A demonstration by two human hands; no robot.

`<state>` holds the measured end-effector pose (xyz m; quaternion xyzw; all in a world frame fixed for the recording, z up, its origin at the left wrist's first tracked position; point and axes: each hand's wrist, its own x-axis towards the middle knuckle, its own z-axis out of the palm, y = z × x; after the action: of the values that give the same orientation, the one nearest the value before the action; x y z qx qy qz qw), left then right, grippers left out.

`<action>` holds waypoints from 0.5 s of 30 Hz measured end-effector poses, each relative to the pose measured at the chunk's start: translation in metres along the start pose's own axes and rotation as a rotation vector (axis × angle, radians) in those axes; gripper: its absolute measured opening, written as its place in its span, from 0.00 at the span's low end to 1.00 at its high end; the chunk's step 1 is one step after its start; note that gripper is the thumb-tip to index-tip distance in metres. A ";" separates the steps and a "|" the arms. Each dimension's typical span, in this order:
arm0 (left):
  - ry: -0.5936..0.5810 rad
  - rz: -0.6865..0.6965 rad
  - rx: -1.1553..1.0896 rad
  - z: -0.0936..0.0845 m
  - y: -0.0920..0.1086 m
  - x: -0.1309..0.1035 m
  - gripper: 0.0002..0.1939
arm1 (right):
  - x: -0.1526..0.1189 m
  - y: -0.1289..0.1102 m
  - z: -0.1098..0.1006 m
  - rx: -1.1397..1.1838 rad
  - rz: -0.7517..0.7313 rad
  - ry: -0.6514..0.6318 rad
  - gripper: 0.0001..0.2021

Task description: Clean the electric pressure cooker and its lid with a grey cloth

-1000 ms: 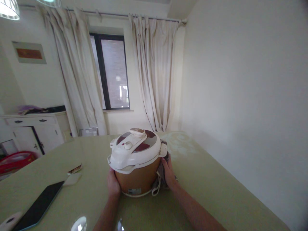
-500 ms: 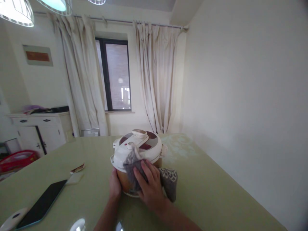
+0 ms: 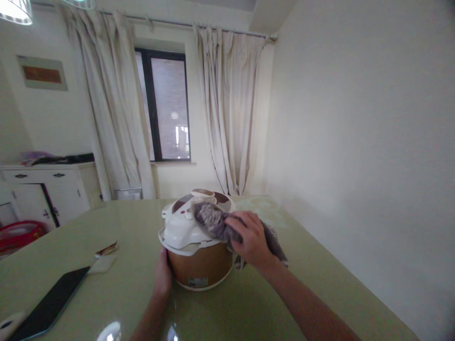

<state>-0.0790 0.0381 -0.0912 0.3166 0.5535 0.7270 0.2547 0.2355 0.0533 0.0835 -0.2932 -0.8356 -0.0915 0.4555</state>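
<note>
An electric pressure cooker (image 3: 201, 263) with a white lid and a brown body stands upright on the table. My left hand (image 3: 163, 274) is pressed around the cooker's left side, its fingers partly hidden by the body. In my right hand (image 3: 252, 239) is a bunched grey patterned cloth (image 3: 213, 222), gripped at the cooker's right side. One end of the cloth lies over the lid, and the rest hangs beyond my hand to the right.
The greenish glossy table (image 3: 302, 303) reaches back toward the curtains (image 3: 231, 109). On its left lie a dark tablet or phone (image 3: 53, 298), a white round-ended object (image 3: 10, 327) and a small brown-and-white item (image 3: 106, 248). A wall (image 3: 355, 142) runs along the right.
My right hand has moved right and up with the cloth, from the cooker's front to the lid's right side, uncovering the front label. My left hand stays at the cooker's side. The view has shifted slightly.
</note>
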 end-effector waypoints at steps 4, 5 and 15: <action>0.029 0.002 0.036 0.005 0.004 -0.003 0.34 | 0.017 0.048 -0.005 0.128 0.457 -0.003 0.18; 0.023 0.013 0.038 0.006 0.004 -0.003 0.34 | 0.014 0.049 -0.003 0.141 0.488 -0.008 0.17; 0.072 -0.065 0.025 0.015 0.013 -0.010 0.35 | -0.009 0.019 -0.007 0.003 0.307 -0.012 0.13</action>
<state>-0.0612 0.0372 -0.0773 0.2752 0.5816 0.7222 0.2538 0.2547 0.0619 0.0784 -0.4174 -0.7837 -0.0177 0.4597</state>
